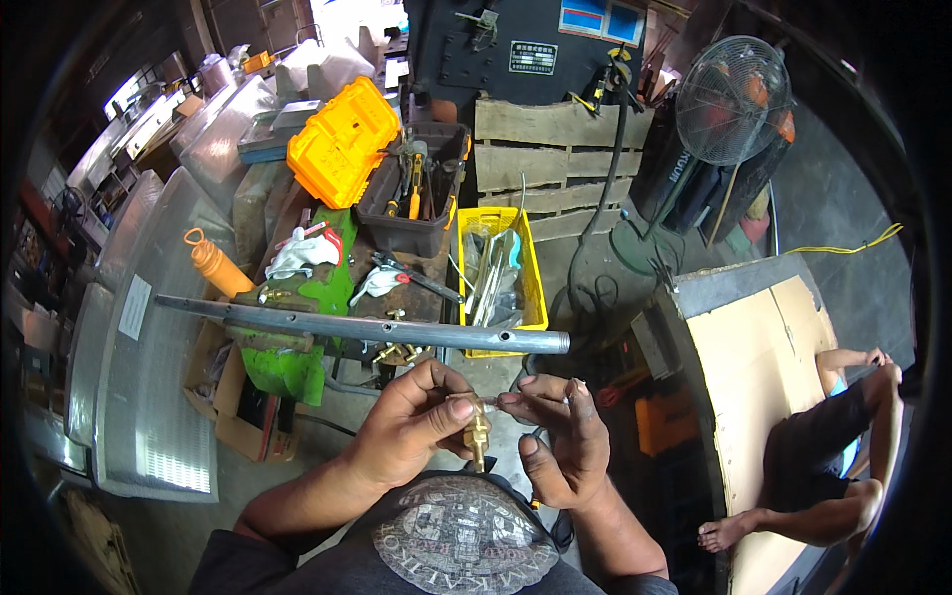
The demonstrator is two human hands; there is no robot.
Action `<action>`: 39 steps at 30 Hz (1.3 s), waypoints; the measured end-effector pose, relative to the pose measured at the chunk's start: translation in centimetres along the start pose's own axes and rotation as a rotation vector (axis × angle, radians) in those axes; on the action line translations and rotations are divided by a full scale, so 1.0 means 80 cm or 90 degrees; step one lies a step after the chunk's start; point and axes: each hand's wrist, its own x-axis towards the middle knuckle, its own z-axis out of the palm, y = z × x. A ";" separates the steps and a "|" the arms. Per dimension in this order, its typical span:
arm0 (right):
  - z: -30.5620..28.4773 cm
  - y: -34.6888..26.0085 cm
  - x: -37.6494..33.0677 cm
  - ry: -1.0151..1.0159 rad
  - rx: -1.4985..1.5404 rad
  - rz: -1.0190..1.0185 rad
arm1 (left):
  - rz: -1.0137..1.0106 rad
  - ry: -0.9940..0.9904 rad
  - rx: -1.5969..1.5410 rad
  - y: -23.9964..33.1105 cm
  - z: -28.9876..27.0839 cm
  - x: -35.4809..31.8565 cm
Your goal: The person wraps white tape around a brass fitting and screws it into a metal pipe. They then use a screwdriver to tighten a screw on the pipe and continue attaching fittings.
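A long grey pipe (416, 333) with holes along it lies crosswise in front of the person, passing over a green stand (281, 375). Beyond it sit an open toolbox (405, 235) with an orange lid and, to its right, a yellow crate (535, 286) of mixed parts. The left hand (409, 421) grips a brass fitting (477, 436) between thumb and fingers, upright near the chest, on the near side of the pipe. The right hand (570, 451) is half open just beside it, thumb apart from bent fingers; whether a fingertip touches the fitting's top, I cannot tell. More brass pieces (389, 352) lie behind the pipe.

The step in hand looks like close finger work on the fitting; the next move seems to call for a steady left pinch and light, well-aimed right fingertips.
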 end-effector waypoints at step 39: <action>-0.038 0.000 0.001 -0.117 0.518 0.491 | 0.472 -0.057 0.779 0.029 -0.003 0.002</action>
